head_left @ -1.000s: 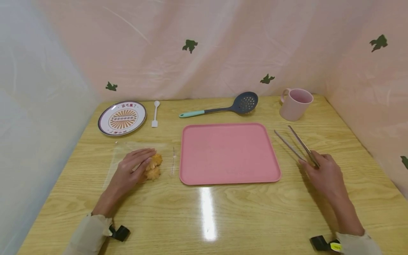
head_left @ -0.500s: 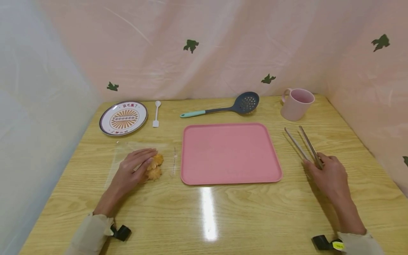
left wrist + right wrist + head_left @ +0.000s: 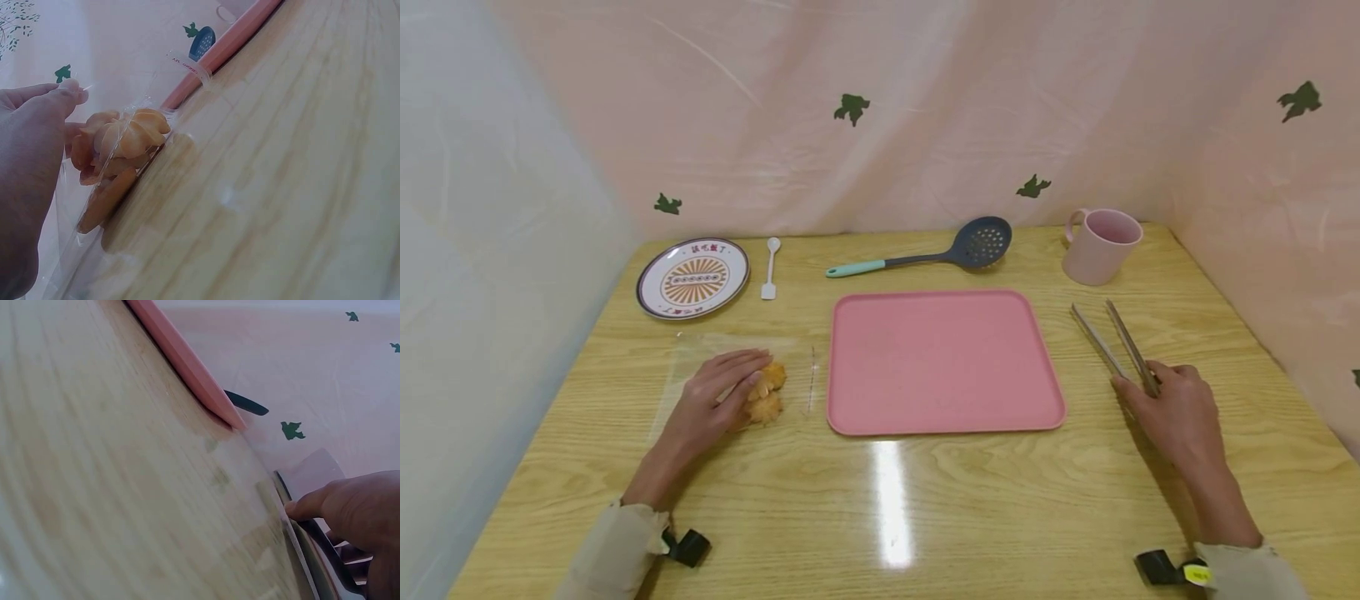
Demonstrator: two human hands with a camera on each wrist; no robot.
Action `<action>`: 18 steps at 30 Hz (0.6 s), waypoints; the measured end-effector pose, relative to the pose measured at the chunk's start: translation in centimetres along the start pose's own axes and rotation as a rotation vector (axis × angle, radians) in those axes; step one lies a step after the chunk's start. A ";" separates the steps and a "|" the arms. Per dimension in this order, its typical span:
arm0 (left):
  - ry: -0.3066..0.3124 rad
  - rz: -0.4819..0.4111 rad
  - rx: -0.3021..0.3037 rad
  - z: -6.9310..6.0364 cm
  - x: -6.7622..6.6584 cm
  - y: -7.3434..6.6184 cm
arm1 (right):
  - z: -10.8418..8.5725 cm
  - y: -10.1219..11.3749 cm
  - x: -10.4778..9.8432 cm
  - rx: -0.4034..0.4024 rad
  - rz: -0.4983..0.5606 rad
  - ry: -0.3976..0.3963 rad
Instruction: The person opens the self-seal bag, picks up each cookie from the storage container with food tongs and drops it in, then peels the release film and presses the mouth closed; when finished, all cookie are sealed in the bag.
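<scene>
My left hand (image 3: 711, 400) is at a clear plastic bag (image 3: 801, 392) lying flat on the table, left of the pink tray (image 3: 946, 362). In the left wrist view its thumb and fingertips pinch the bag's film just above several golden, ridged cookies (image 3: 131, 137) inside. Part of the cookies is hidden behind the hand in the head view. My right hand (image 3: 1176, 412) grips metal tongs (image 3: 1123, 333) right of the tray. The tongs' arms are spread, point away from me, and have nothing between their tips.
A patterned plate (image 3: 692, 279) and a small white spoon (image 3: 771, 268) lie at the back left. A slotted spoon (image 3: 925, 257) with a mint handle rests behind the tray, and a pink mug (image 3: 1100, 247) stands at the back right. Cloth walls (image 3: 925, 108) surround the table.
The right hand has shifted a little to the right with the tongs, mostly in the first half second. My left hand and the bag stay in place.
</scene>
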State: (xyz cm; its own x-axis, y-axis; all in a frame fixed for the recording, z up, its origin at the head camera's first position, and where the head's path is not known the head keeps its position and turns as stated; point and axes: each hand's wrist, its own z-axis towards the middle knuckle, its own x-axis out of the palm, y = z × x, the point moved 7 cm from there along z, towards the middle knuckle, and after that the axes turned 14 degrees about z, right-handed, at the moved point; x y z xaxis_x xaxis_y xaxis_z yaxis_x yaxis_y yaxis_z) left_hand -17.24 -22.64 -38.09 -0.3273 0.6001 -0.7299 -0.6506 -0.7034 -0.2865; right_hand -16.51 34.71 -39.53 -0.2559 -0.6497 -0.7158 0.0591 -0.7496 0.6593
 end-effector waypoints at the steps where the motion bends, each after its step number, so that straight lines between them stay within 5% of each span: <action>1: 0.001 0.002 -0.002 0.0 0.0 0.0 | 0.0 0.0 0.0 -0.001 -0.003 -0.001; 18: 0.013 0.026 -0.001 0.0 0.1 -0.1 | 0.1 -0.3 -0.1 0.085 -0.015 0.034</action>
State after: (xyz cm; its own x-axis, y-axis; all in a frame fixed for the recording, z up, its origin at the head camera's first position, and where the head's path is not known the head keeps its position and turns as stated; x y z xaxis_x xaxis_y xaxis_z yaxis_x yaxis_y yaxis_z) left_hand -17.25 -22.53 -38.08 -0.3352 0.5763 -0.7454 -0.6414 -0.7190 -0.2675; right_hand -16.61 35.01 -39.65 -0.2231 -0.6435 -0.7322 -0.0272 -0.7468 0.6645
